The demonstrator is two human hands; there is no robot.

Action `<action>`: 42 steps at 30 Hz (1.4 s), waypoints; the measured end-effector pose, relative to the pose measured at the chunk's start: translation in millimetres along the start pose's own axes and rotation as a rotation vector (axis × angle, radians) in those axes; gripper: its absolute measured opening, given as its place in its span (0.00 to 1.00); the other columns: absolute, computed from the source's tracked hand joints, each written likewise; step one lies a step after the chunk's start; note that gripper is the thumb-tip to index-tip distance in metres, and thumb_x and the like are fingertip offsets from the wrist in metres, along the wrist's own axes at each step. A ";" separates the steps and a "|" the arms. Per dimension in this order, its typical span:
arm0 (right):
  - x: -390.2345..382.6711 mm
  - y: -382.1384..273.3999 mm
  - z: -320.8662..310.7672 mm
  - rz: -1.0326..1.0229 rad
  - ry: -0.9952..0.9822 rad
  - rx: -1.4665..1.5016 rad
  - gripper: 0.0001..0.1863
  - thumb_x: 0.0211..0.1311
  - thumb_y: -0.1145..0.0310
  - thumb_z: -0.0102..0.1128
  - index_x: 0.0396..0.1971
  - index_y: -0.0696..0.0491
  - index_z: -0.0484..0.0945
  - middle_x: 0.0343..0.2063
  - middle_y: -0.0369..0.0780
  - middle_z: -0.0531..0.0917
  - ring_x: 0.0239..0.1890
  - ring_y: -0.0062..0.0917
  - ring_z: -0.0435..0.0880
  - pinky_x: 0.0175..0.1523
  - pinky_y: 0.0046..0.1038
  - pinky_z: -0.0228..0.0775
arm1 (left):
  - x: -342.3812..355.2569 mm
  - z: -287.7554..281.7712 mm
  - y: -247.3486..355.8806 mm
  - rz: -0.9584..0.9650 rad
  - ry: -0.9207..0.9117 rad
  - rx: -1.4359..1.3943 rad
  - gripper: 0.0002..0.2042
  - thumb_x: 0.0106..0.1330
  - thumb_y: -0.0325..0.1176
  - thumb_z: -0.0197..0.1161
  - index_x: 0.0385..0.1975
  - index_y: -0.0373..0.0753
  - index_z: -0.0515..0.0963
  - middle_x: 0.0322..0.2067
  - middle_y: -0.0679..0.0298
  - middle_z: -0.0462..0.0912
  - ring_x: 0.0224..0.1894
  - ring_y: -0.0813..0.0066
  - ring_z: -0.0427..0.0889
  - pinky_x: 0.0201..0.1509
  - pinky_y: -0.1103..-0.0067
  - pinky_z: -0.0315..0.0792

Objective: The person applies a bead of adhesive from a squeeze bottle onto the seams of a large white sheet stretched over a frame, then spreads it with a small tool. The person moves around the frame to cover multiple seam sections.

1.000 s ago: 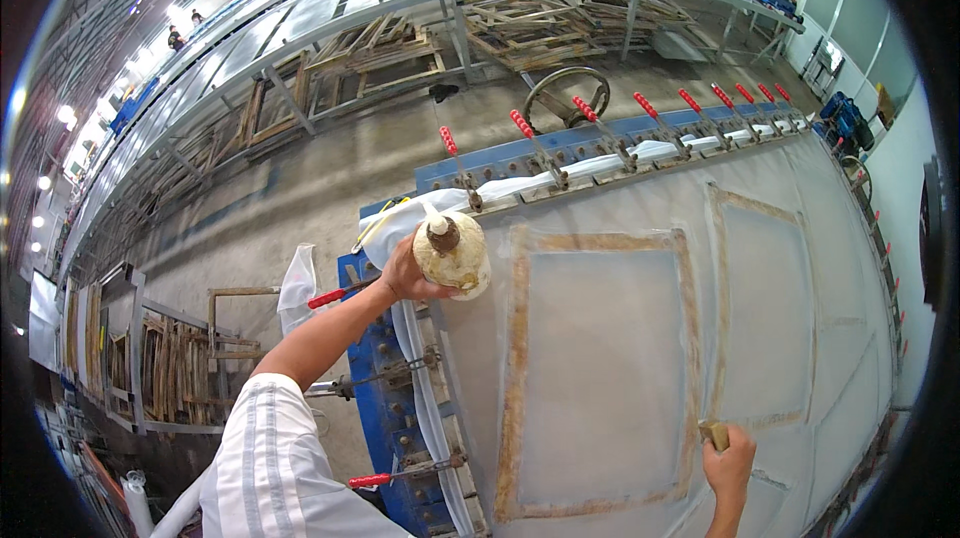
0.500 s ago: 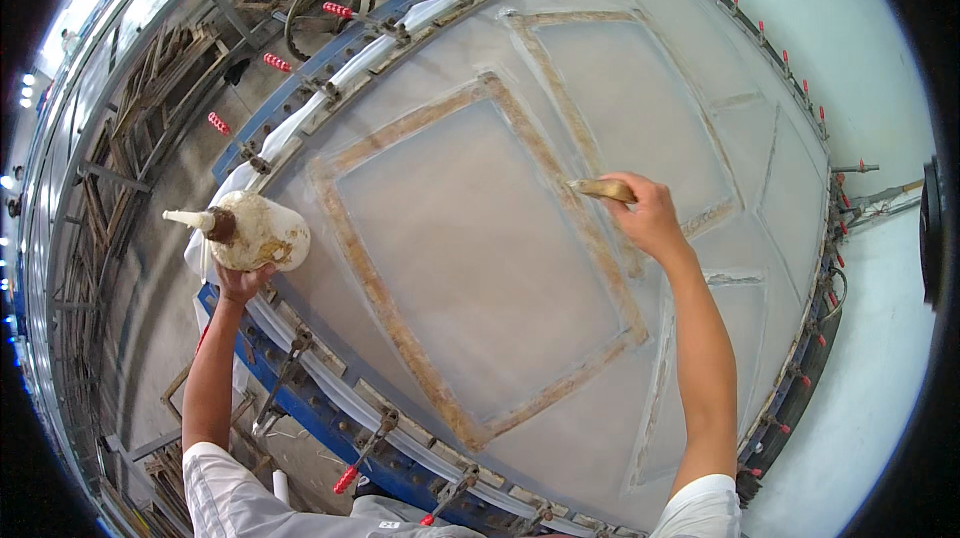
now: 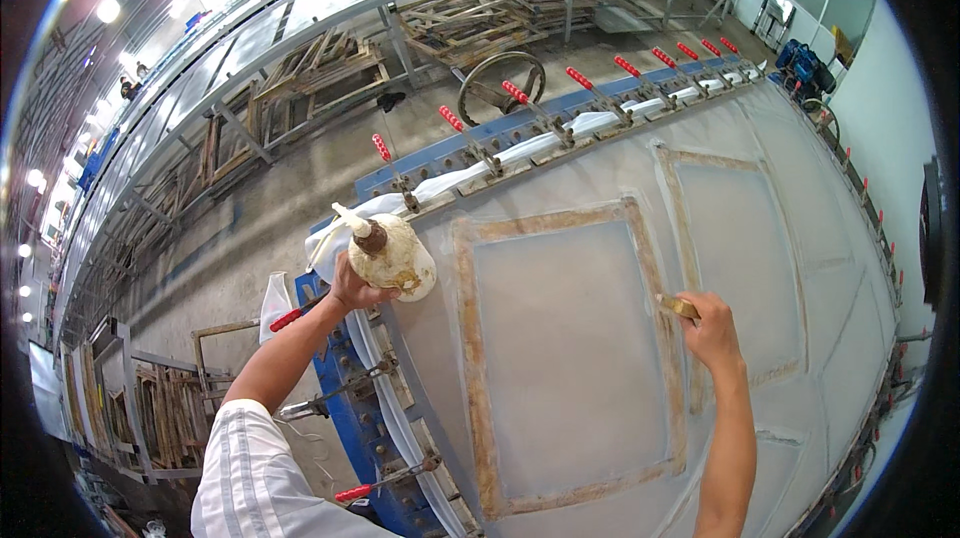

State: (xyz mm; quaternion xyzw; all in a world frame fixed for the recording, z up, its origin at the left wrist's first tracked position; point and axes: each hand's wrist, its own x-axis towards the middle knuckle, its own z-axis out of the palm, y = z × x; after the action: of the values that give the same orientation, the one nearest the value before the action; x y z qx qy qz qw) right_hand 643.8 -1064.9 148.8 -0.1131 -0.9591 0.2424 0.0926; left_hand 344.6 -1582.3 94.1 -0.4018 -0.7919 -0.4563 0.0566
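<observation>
My left hand (image 3: 358, 286) is wrapped round a white squeeze bottle (image 3: 408, 263), stained brown, with a brown collar and pale nozzle. It holds the bottle over the left corner of a stretched, translucent mesh sheet (image 3: 570, 338). In my right hand (image 3: 713, 331) is a short, yellowish-brown brush (image 3: 680, 308); its bristles are hard to make out. The brush tip is at the right-hand strip of a brown-edged wooden frame (image 3: 468, 338) under the mesh. Whether the tip touches the sheet I cannot tell. A second wooden frame (image 3: 682, 228) shows to its right.
Red-handled clamps (image 3: 515, 92) line the blue metal stretching frame (image 3: 385, 174). Beyond it stand a dark handwheel (image 3: 500, 88) and a metal rack (image 3: 395, 33) with piled wooden frames (image 3: 480, 18). A pale wall (image 3: 885, 128) rises at the right.
The view has turned left, so the sheet and both hands appear farther right and lower. Both hands keep hold of the bottle and brush, and the brush stays near the same strip.
</observation>
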 end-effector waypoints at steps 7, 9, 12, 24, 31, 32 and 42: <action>-5.6 19.4 2.3 -0.003 -0.018 -0.056 0.17 0.53 0.82 0.60 0.44 0.55 0.84 0.41 0.46 0.87 0.45 0.43 0.83 0.50 0.41 0.76 | 16.7 13.7 1.5 0.150 -0.041 0.149 0.36 0.43 0.54 0.80 0.50 0.37 0.80 0.47 0.59 0.85 0.50 0.58 0.84 0.58 0.66 0.75; -18.8 9.5 2.7 -0.016 -0.059 -0.061 0.18 0.52 0.83 0.60 0.44 0.54 0.84 0.41 0.45 0.87 0.45 0.43 0.83 0.51 0.40 0.77 | -16.3 13.7 -48.8 -0.181 -0.046 -0.328 0.40 0.47 0.53 0.80 0.59 0.39 0.75 0.56 0.61 0.80 0.58 0.62 0.80 0.61 0.66 0.74; -40.2 -3.3 -0.5 -0.070 -0.037 -0.019 0.22 0.48 0.83 0.61 0.46 0.53 0.84 0.38 0.45 0.87 0.43 0.43 0.83 0.48 0.39 0.77 | -34.8 11.5 -66.9 -0.267 -0.094 -0.309 0.39 0.47 0.50 0.81 0.58 0.36 0.75 0.53 0.61 0.82 0.55 0.65 0.81 0.59 0.68 0.76; 25.2 22.6 -5.5 0.008 -0.003 0.015 0.14 0.53 0.80 0.64 0.42 0.55 0.85 0.35 0.48 0.87 0.37 0.43 0.87 0.42 0.37 0.79 | -23.4 7.2 -65.3 -0.136 -0.037 -0.187 0.41 0.47 0.51 0.82 0.58 0.34 0.73 0.51 0.61 0.82 0.51 0.67 0.82 0.56 0.68 0.78; 1.6 18.4 -3.4 -0.125 -0.094 -0.044 0.19 0.49 0.85 0.61 0.42 0.54 0.85 0.37 0.46 0.87 0.42 0.43 0.85 0.47 0.38 0.79 | -55.2 -13.0 -115.0 -0.196 -0.053 -0.012 0.35 0.49 0.53 0.79 0.52 0.33 0.79 0.48 0.60 0.85 0.51 0.63 0.83 0.57 0.67 0.76; -7.8 18.4 -4.6 -0.141 -0.111 -0.063 0.19 0.48 0.86 0.60 0.42 0.54 0.85 0.37 0.45 0.88 0.43 0.42 0.85 0.48 0.38 0.79 | -55.1 -9.7 -116.2 -0.188 -0.052 -0.025 0.35 0.50 0.53 0.79 0.52 0.33 0.79 0.48 0.60 0.85 0.51 0.63 0.83 0.58 0.67 0.75; -107.1 25.9 -29.2 -0.136 -0.203 0.037 0.26 0.45 0.90 0.60 0.46 0.52 0.84 0.43 0.41 0.88 0.48 0.38 0.85 0.50 0.35 0.81 | -39.2 -6.3 -103.7 -0.125 -0.065 0.077 0.36 0.52 0.56 0.78 0.52 0.33 0.78 0.51 0.57 0.83 0.52 0.62 0.82 0.59 0.66 0.73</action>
State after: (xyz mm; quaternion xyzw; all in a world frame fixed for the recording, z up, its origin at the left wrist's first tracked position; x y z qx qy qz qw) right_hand 757.6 -1057.8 148.4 -0.0211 -0.9644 0.2632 0.0133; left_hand 297.8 -1637.1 9.7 -0.3638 -0.8338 -0.4150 0.0179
